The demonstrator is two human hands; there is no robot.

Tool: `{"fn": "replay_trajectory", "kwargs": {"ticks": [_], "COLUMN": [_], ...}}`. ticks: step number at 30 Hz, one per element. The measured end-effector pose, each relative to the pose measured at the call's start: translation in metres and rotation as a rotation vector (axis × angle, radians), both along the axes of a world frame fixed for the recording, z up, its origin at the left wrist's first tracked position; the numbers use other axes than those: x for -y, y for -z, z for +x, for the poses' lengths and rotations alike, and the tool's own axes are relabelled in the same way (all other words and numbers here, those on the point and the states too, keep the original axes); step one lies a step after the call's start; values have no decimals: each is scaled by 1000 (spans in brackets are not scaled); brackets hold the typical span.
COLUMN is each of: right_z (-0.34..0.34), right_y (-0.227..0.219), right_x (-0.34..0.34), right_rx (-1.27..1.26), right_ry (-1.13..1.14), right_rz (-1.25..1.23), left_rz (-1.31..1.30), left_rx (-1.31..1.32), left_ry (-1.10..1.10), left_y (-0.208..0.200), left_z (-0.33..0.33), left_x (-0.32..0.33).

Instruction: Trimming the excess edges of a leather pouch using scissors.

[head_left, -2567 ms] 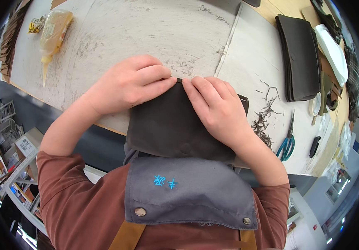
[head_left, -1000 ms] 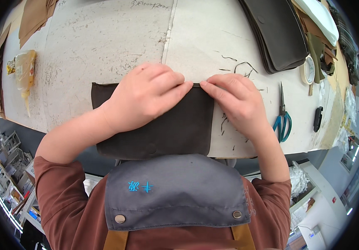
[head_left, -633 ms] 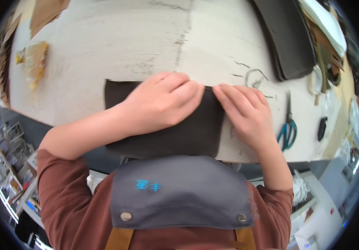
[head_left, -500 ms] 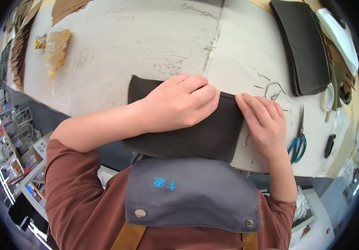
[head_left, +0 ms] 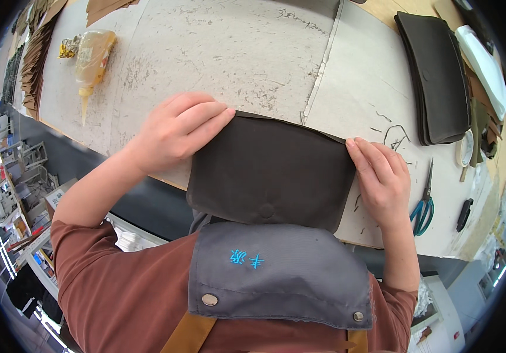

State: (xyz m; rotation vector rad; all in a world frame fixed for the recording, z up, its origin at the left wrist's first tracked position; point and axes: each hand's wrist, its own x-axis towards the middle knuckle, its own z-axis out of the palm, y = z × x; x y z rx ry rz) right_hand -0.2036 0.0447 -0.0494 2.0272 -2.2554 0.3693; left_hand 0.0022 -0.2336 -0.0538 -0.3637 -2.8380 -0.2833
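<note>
A dark brown leather panel [head_left: 270, 167] lies at the table's near edge, its far edge folded into a narrow lip. A round raised outline shows near its lower middle. My left hand [head_left: 176, 126] pinches the panel's far left corner between thumb and fingers. At the far right corner, my right hand [head_left: 382, 179] is closed on the same edge, thumb beneath and fingertips on top. Between the two hands the edge stands slightly parted.
On the right lie teal-handled scissors [head_left: 423, 206], a black cutter [head_left: 464, 215], a stack of dark leather panels [head_left: 435, 82], a white curved object [head_left: 483, 70] and a tape roll [head_left: 465, 147]. At far left are a glue bottle [head_left: 94, 59] and stacked brown pieces [head_left: 36, 65].
My left hand has slid leftward along the folded edge, from near the right corner to the left corner, uncovering the panel's middle. My right hand keeps its hold. The view has shifted slightly.
</note>
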Motion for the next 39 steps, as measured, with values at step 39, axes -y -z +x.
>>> {"fn": "replay_trajectory", "kwargs": {"ticks": [39], "right_z": [7], "right_y": [8], "right_x": [17], "right_rx": [158], "right_ry": [29], "right_rz": [-45], "left_rz": [187], "left_rx": [-68], "left_ry": [23], "left_y": [14], "left_z": [-46], "left_x": [-49]}}
